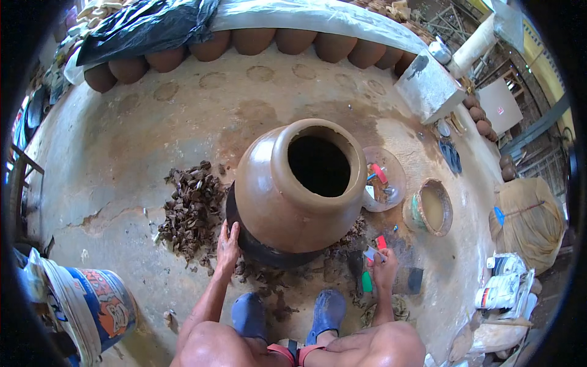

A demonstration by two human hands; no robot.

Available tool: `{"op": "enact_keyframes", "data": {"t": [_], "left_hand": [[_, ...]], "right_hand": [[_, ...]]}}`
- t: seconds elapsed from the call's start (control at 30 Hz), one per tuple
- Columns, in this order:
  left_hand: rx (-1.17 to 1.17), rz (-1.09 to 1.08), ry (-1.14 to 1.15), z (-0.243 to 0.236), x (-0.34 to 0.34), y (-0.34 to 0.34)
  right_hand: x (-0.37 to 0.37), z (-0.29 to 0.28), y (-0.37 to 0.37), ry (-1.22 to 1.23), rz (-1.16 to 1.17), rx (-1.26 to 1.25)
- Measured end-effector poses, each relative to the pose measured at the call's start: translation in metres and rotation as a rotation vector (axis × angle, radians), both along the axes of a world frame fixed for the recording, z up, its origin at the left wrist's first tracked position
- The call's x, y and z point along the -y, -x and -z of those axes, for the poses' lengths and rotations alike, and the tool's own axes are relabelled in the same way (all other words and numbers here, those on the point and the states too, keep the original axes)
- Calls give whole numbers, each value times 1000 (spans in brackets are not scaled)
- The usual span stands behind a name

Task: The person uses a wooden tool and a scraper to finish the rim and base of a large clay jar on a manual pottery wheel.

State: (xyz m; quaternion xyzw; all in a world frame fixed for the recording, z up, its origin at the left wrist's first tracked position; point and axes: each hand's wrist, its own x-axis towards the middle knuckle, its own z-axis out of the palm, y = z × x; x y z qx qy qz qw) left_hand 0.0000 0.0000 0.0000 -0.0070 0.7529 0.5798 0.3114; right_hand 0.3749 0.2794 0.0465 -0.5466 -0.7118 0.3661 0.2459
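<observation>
A large brown clay pot (pixel 266 183) with a thick rim and a dark, wide mouth stands in front of me, tilted in view. Its lower part sits in a black round base (pixel 260 249). My left hand (pixel 228 248) lies against the left side of that base, fingers stretched out, holding nothing. To the right of the pot, low near the floor, my right hand (pixel 385 270) pinches a small flat grey-blue piece (pixel 371 253); its exact kind is unclear. Just beyond the fingers shows a red piece (pixel 381 242), and a green piece (pixel 367 281) lies nearby.
Clay scraps (pixel 191 211) are heaped left of the pot. On its right are a clear round tray (pixel 396 162) of small tools and a bucket of murky liquid (pixel 417 211). Covered pots (pixel 252 41) line the back. A paint bucket (pixel 116 303) stands at left.
</observation>
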Motion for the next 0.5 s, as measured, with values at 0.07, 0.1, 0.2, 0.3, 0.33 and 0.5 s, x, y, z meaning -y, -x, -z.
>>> {"op": "enact_keyframes", "data": {"t": [0.07,0.1,0.2,0.3,0.33,0.5], "left_hand": [[-117,29,29,4,-7,6],[52,-12,24,-21,-14,-11],[-138,78,-66,35,-10,27],[-145,77,-61,64,-17,47],[-127,87,-45,56,-18,52],[-138,85,-21,7,-31,63]], "right_hand": [[-5,-21,5,59,-43,12],[-6,-33,-11,29,-50,59],[-4,-39,-13,17,-82,37],[-10,-52,-17,67,-81,46],[-4,-65,-13,85,-77,65],[-8,-100,-10,106,-45,36]]}}
